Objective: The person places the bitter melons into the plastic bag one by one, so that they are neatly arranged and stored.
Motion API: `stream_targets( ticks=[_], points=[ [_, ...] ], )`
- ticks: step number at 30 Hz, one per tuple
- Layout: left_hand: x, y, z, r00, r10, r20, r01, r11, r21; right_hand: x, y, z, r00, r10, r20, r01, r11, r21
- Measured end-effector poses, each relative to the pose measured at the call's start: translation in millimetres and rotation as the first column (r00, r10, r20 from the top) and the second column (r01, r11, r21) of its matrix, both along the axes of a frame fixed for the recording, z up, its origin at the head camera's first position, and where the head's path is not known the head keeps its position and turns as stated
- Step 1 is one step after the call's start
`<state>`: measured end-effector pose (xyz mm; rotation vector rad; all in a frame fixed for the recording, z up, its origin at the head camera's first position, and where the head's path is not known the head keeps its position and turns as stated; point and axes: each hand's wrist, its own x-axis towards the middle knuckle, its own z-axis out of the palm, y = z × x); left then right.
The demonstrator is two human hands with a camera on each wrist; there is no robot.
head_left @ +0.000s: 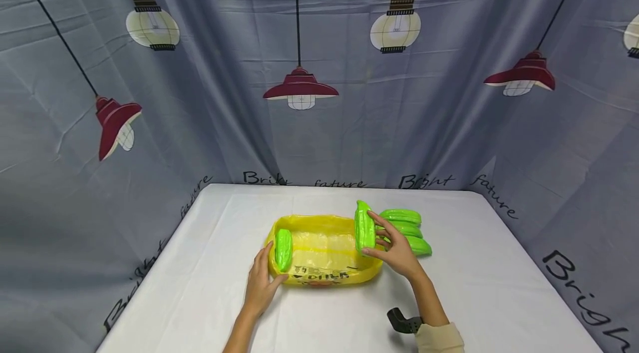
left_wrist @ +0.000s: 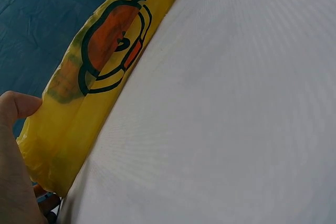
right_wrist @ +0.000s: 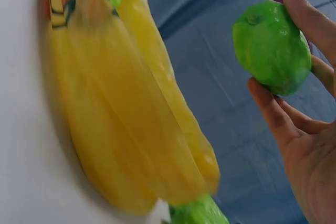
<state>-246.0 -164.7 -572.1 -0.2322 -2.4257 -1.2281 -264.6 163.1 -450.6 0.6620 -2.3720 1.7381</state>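
My right hand point(head_left: 397, 252) holds a glossy, bright green, long ridged piece point(head_left: 365, 228) upright over the right end of a yellow plastic bag point(head_left: 324, 277). In the right wrist view its rounded end point(right_wrist: 270, 48) lies between thumb and fingers, above the bag's side point(right_wrist: 121, 114). The bag is spread wide like a shallow basin, with printing on its front. A similar green piece point(head_left: 283, 250) lies inside at the left end. At that corner my left hand point(head_left: 259, 283) grips the bag, thumb at the front rim; the left wrist view shows the bag's printed wall point(left_wrist: 118, 40).
Several more green pieces point(head_left: 411, 245) lie in a row just right of the bag, partly behind my right hand. A white cloth covers the table point(head_left: 199, 286). A black curved mount point(head_left: 403, 322) sits at my right wrist. Grey-blue curtains point(head_left: 319, 142) surround the table.
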Motion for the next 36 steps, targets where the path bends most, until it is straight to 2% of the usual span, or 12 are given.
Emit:
stream_targets(
  ticks=[10,17,21,25,31,36],
  points=[
    [0.9,0.4,-0.3,1.000,-0.008,0.012,0.008,1.000,0.011,-6.3,-35,-3.0,0.998,0.062,-0.017,-0.062,0.998,-0.015],
    [0.8,-0.3,-0.8,1.000,-0.012,0.012,0.012,1.000,0.010,-7.1,-59,-9.6,0.999,0.030,-0.039,-0.030,1.000,-0.004],
    [-0.1,-0.7,-1.1,1.000,-0.007,0.015,0.007,1.000,0.000,-10.4,-71,-14.6,0.998,0.040,-0.039,-0.041,0.999,-0.018],
    [-0.5,-0.8,-0.7,1.000,-0.003,0.022,0.003,1.000,0.001,-18.7,-81,-28.1,0.999,0.041,-0.025,-0.041,0.999,-0.019],
    [0.8,-0.4,-1.3,0.999,-0.001,0.039,0.001,1.000,0.000,-39.0,-92,-58.5,1.000,0.027,-0.013,-0.026,0.994,0.105],
    [1.0,-0.3,-0.8,1.000,-0.005,0.028,0.005,1.000,0.002,-43.8,-103,-66.5,0.999,0.050,0.014,-0.052,0.984,0.173]
  ],
)
